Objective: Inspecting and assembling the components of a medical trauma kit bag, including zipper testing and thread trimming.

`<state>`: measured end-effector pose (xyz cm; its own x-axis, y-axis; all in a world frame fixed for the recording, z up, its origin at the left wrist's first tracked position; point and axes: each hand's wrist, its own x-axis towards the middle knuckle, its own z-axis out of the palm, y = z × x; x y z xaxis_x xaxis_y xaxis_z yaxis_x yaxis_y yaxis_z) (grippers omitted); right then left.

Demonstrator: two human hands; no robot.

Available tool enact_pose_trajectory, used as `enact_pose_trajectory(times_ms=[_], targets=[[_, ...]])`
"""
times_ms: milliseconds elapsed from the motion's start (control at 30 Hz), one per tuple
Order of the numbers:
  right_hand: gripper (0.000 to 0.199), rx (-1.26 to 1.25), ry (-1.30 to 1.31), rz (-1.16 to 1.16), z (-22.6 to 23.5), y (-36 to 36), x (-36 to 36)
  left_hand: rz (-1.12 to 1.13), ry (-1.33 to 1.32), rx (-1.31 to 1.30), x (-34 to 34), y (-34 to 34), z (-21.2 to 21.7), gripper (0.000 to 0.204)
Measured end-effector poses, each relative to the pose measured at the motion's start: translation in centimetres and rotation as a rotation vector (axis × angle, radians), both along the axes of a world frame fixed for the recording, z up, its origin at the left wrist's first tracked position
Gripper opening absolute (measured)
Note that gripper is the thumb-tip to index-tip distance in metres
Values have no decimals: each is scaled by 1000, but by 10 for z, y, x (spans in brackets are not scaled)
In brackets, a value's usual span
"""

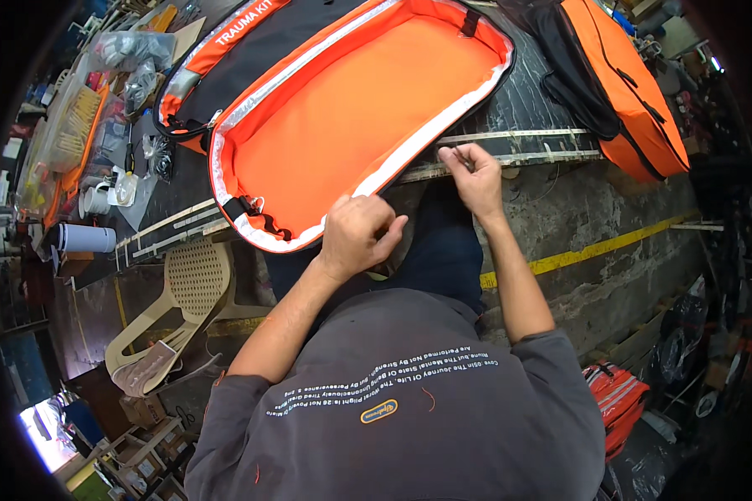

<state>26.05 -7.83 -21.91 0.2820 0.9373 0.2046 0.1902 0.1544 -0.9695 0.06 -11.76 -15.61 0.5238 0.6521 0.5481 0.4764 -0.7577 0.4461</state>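
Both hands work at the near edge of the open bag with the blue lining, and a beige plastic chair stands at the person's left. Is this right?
Not quite: in the head view the open bag's lining is orange, not blue. The left hand and right hand are at its near edge, and the beige plastic chair stands at the left.

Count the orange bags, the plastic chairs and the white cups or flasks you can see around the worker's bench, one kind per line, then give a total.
Orange bags: 3 – the open bag that both hands grip at its rim, the shut bag behind it, the bag on the right.
Cream plastic chairs: 1.
White flasks or cups: 2 – flask, cup.
Total: 6
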Motion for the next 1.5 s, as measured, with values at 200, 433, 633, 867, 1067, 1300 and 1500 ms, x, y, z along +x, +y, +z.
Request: enact_pose_trajectory(times_ms=[200,433,633,867,1067,1300,1500], targets=[[30,-222,228,161,4,-25,-57,252,-225,-287,12,9,8,12],[20,-249,381,162,7,-30,-77,258,-208,-280,13,10,1,13],[15,-152,469,245,-16,-27,-75,251,-136,-242,11,20,0,17],[12,-87,510,270,-18,-27,-78,282,15,-232,15,35,6,19],[14,-101,500,272,-31,-25,-71,177,252,-150,21,48,13,12],[12,-84,526,245,-26,-29,-73,255,211,-106,33,51,-1,10],[13,-98,511,246,-28,-34,-69,330,2,-404,15,65,1,15]])
